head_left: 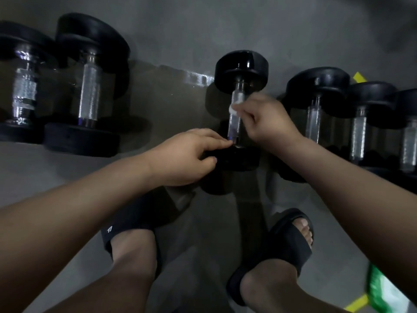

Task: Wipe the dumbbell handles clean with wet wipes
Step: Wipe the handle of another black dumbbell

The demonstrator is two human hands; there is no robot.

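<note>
Pinching white wipe [237,105] against dumbbell handle [234,126], right hand [268,123]; left hand [185,157] gripping its near head [241,159]

Hands: our left hand [180,157] and right hand [268,123] are bare.
Forearms: our left forearm [67,211] and right forearm [361,188] are bare too.
Left sandal [140,215]: we wear a black slide with one wide strap.
Logo [110,229]: a small white mark sits on that strap's outer side.
Right sandal [291,242]: a matching black slide, open-fronted, where our toes [303,229] show.
Shins: our left shin [126,279] and right shin [270,290] are bare.
</note>
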